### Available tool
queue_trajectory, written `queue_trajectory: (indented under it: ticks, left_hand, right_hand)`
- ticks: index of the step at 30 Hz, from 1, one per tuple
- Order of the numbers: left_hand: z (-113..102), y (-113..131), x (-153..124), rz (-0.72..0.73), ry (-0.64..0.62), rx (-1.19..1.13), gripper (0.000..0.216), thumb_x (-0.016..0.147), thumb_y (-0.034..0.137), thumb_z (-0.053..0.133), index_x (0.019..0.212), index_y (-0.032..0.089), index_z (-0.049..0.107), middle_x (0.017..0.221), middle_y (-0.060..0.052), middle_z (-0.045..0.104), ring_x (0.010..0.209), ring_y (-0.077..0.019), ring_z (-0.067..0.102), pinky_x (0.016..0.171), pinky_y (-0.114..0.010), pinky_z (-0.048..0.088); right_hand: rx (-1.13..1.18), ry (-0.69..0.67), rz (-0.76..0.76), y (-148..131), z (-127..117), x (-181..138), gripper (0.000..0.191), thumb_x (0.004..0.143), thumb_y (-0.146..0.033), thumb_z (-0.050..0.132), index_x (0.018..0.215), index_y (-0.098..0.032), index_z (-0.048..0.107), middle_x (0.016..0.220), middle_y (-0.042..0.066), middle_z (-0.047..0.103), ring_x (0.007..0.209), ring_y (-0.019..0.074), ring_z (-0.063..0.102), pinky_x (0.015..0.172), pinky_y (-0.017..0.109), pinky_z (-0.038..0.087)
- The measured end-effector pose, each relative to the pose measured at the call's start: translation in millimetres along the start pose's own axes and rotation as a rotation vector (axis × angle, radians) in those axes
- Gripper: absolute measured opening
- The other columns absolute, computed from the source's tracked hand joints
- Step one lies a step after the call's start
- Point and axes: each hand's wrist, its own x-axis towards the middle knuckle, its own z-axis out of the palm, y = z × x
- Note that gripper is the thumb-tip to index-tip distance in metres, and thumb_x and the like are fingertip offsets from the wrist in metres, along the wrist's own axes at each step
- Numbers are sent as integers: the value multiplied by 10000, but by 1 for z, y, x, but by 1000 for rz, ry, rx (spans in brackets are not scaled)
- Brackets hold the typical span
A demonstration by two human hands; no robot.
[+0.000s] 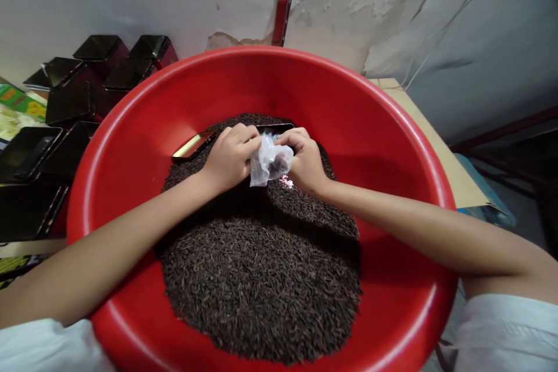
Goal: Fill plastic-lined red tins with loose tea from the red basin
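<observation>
Between my two hands is a thin, crumpled, translucent plastic bag [265, 164]. My left hand [233, 157] pinches its left side, and my right hand [303, 157] grips its right side, fingers closed. Both hands are above a heap of dark, dry loose tea leaves [261, 279] in a large red plastic basin [131, 197]. Just behind my hands, the dark rim of a tin [276, 127] shows; most of it is hidden. An open tin lid or tray with a shiny gold inside [192, 146] lies on the tea left of my left hand. A small pink-and-white patch shows below the bag.
Several dark red tins [70, 102] stand grouped left of the basin, beside a green and yellow box [21, 102]. A dark red tin piece [283, 11] leans on the peeling wall behind. Cardboard [436, 145] lies right of the basin.
</observation>
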Motion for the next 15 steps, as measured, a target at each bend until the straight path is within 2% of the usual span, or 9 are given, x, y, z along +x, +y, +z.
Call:
queue_trajectory:
  ticks: [3,5,8,12,14,15]
  left_hand:
    - [3,3,-3,21,37,10,121,837,272,471,757,196,523,823,-71,636,781,-225,559,679,-350,385]
    - [4,4,-5,15,-17,-102,87,805,266,497,863,201,486,737,-20,632,679,-185,565,665,-320,381]
    - [6,4,-7,34,-90,-245,265,725,243,540,961,206,424,717,25,642,643,-161,592,675,-284,394]
    - [6,3,-8,98,-84,-261,147,747,330,504,792,206,438,661,11,633,591,-161,590,659,-292,387]
    - [6,1,-9,102,-65,-274,159,751,363,457,727,207,439,640,6,624,557,-155,564,665,-305,382]
    - [6,1,-9,84,-49,-283,163,740,368,440,708,208,440,629,8,617,547,-153,549,673,-311,382]
  right_hand:
    - [-117,-15,-59,-5,0,-4,162,737,-309,578,617,-200,574,781,29,581,812,175,503,769,341,376]
    - [-225,-105,-40,-10,-1,-4,95,710,-251,601,627,-206,590,740,18,590,820,189,493,791,365,338]
    - [-333,-285,23,-19,-5,-5,50,644,-159,616,639,-203,592,678,2,598,809,200,498,827,404,293]
    - [-311,-381,89,-32,-12,-7,191,639,-130,553,804,-207,609,772,6,647,862,216,548,925,481,262]
    - [-241,-424,76,-36,-16,-8,249,659,-163,537,897,-202,599,808,11,657,873,214,574,978,516,245]
    - [-182,-448,48,-37,-19,-7,264,679,-191,536,938,-197,587,841,20,658,872,210,584,979,510,275]
